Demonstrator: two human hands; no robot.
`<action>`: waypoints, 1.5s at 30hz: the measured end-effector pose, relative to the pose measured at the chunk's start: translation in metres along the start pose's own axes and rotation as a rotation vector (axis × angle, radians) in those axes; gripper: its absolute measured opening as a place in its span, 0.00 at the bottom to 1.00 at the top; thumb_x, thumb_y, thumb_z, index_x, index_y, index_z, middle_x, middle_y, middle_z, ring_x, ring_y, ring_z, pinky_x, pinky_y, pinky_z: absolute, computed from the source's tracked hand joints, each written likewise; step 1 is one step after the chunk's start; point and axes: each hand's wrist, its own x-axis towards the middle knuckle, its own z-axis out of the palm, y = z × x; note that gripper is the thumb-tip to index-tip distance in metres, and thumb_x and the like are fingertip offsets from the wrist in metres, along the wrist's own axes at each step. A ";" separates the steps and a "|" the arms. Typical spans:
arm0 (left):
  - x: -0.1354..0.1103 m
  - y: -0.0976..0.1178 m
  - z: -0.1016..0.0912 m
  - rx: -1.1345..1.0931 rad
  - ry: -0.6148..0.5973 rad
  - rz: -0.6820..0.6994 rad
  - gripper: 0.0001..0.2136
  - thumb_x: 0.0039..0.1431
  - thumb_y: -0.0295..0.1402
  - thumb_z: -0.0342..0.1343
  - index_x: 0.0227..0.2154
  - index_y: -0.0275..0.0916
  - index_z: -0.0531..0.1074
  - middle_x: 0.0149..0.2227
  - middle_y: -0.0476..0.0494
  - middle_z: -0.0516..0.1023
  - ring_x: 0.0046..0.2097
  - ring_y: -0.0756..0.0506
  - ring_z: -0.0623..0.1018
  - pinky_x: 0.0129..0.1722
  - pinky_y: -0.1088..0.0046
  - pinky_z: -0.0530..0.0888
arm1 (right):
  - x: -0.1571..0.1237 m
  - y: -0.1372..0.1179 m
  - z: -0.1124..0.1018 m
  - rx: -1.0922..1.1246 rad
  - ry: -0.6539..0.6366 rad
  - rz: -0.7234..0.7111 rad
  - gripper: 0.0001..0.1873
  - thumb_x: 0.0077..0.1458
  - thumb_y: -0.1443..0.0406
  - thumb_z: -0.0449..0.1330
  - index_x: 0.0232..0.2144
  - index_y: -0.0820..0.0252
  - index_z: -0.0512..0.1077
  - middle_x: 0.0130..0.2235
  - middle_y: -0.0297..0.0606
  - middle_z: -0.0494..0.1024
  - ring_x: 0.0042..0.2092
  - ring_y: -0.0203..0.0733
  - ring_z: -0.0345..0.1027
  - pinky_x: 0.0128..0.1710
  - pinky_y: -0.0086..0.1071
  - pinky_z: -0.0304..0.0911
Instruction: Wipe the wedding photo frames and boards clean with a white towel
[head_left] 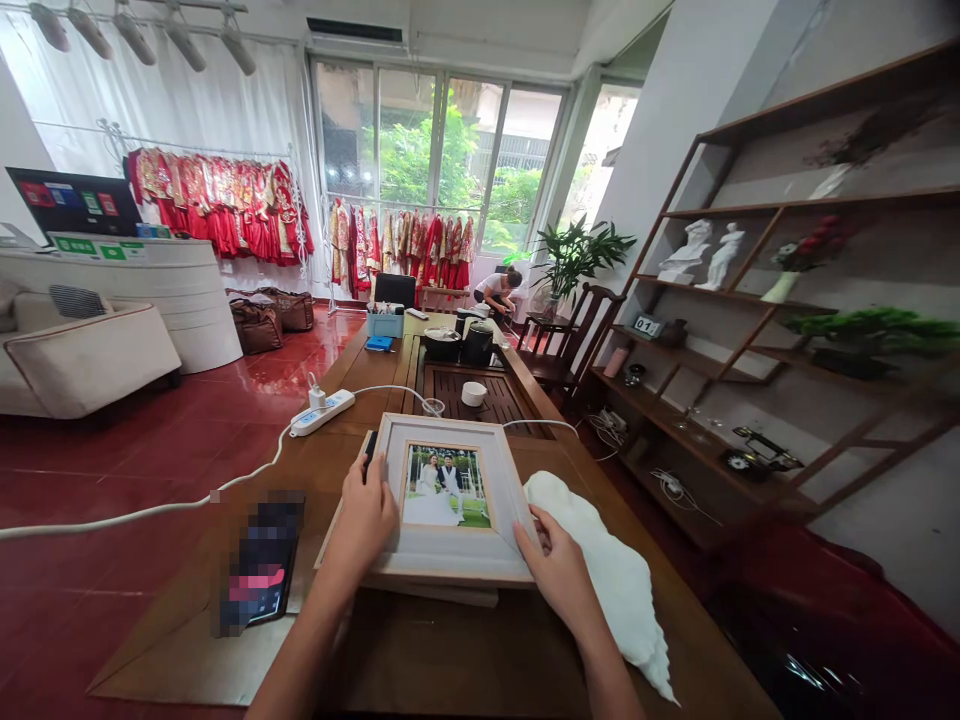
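Note:
A picture frame [454,552] with a light wooden edge and a wide pale mat lies before me, above at least one more frame-like piece whose edge shows beneath. Its wedding photo [446,485] shows two people on grass. My left hand [369,510] grips the left side, fingers bent over the edge. On the right side, my right hand [553,555] holds the lower corner, its fingertips partly hidden behind it. White crumpled cloth or paper [607,560] lies beside my right hand. Left of my left arm, a phone [262,560] rests on a brown flat sheet [180,655].
A white power strip [322,412] with a cable lies at the table's left edge. Beyond the frame are a tea tray [510,400], a white cup [473,394] and a dark kettle [478,343]. Shelves [697,380] stand right. A crouching person [496,290] is far back.

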 end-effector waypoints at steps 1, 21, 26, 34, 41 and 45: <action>-0.001 -0.003 -0.001 -0.022 -0.016 -0.024 0.21 0.60 0.28 0.42 0.55 0.29 0.61 0.54 0.28 0.65 0.58 0.38 0.65 0.58 0.55 0.63 | 0.000 0.000 0.000 0.003 -0.003 -0.011 0.27 0.50 0.52 0.56 0.46 0.64 0.72 0.41 0.44 0.78 0.39 0.48 0.72 0.38 0.37 0.67; 0.005 -0.002 -0.031 -0.757 -0.039 -0.314 0.28 0.51 0.33 0.58 0.57 0.35 0.62 0.52 0.35 0.73 0.53 0.42 0.73 0.53 0.62 0.69 | -0.004 -0.011 -0.004 -0.079 0.103 -0.094 0.29 0.53 0.52 0.53 0.52 0.64 0.67 0.52 0.48 0.72 0.52 0.52 0.66 0.52 0.43 0.62; 0.006 0.007 -0.050 -1.128 -0.011 -0.553 0.32 0.44 0.32 0.66 0.55 0.37 0.65 0.52 0.37 0.74 0.51 0.44 0.75 0.51 0.70 0.71 | -0.004 -0.021 -0.010 -0.010 0.083 -0.086 0.27 0.53 0.52 0.54 0.51 0.62 0.68 0.50 0.46 0.73 0.49 0.51 0.69 0.48 0.41 0.66; -0.002 0.029 -0.066 -1.433 -0.178 -0.597 0.29 0.46 0.34 0.64 0.54 0.39 0.67 0.40 0.44 0.80 0.36 0.44 0.81 0.32 0.74 0.76 | 0.000 -0.020 -0.007 0.093 0.090 -0.096 0.28 0.52 0.51 0.56 0.51 0.62 0.67 0.51 0.47 0.73 0.51 0.51 0.68 0.50 0.41 0.65; -0.010 0.036 -0.070 -1.500 -0.188 -0.549 0.36 0.46 0.33 0.63 0.60 0.42 0.58 0.46 0.43 0.78 0.42 0.41 0.80 0.41 0.69 0.76 | -0.001 -0.024 -0.009 0.080 0.159 -0.138 0.29 0.53 0.51 0.56 0.52 0.61 0.66 0.53 0.46 0.71 0.53 0.49 0.66 0.53 0.43 0.62; -0.013 0.041 -0.074 -1.508 -0.156 -0.504 0.37 0.45 0.34 0.63 0.61 0.43 0.58 0.46 0.44 0.78 0.42 0.41 0.80 0.42 0.69 0.76 | -0.002 -0.028 -0.014 -0.010 0.166 -0.208 0.27 0.56 0.52 0.53 0.54 0.59 0.65 0.55 0.43 0.69 0.54 0.48 0.63 0.54 0.42 0.61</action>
